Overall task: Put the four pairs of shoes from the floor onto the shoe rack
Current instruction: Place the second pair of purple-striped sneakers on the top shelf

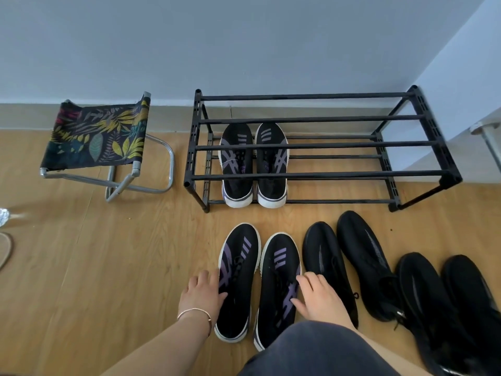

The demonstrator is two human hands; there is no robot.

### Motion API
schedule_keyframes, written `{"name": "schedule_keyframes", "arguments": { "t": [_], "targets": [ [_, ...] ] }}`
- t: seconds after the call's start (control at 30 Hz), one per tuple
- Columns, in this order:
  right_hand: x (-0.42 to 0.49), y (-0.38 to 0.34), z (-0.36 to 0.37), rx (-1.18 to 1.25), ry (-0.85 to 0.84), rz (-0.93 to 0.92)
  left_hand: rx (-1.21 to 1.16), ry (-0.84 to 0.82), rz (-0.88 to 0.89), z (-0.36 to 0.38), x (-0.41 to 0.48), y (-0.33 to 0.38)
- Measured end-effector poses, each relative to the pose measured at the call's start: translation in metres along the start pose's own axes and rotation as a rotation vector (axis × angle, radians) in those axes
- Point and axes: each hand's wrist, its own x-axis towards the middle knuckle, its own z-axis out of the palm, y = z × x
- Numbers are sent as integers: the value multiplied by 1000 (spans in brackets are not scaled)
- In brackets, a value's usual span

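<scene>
Fingers (214,280) of my left hand (202,294) lay spread on the left purple-striped shoe (238,280); my right hand (317,297) rested loosely on its mate (279,289), gripping neither. Both stood on the floor (108,267) before the shoe rack (322,147). Recommended: grip each by the collar, lift level, and set beside the racked pair (253,164).

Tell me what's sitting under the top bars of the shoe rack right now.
One pair of black-and-purple shoes sits on the lower tier of the shoe rack, left of centre. The top bars cross over them, hiding thin strips; the rest of that tier shows only bare rails.
</scene>
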Motion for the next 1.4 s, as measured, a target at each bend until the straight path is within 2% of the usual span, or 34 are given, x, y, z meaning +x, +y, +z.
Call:
{"name": "schedule_keyframes", "arguments": {
  "t": [0.23, 0.37, 0.53, 0.63, 0.7, 0.87, 1.03, 1.4],
  "targets": [
    [-6, -13, 13, 236, 12, 162, -246, -89, -69, 23, 5, -2],
    [-8, -14, 25, 427, -49, 342, -512, -117, -177, 34, 2, -1],
    [-4, -16, 39, 775, -90, 580, -833, -127, -302, 35, -2, 1],
    [-2, -6, 59, 1021, -144, 638, -892, -172, -313, 36, 0, -2],
    [1, 5, 77, 1147, -187, 641, -911, -184, -312, 34, -2, -4],
    [-6, -2, 55, 1294, -194, 632, -911, -163, -290, 35, -5, -9],
    [-17, -6, 28, 1282, -166, 559, -993, -122, -248, 20, -11, -9],
    [-20, 3, -55, 1312, 30, 418, -1129, -121, -56, -68, -12, 6]
  ]
}}
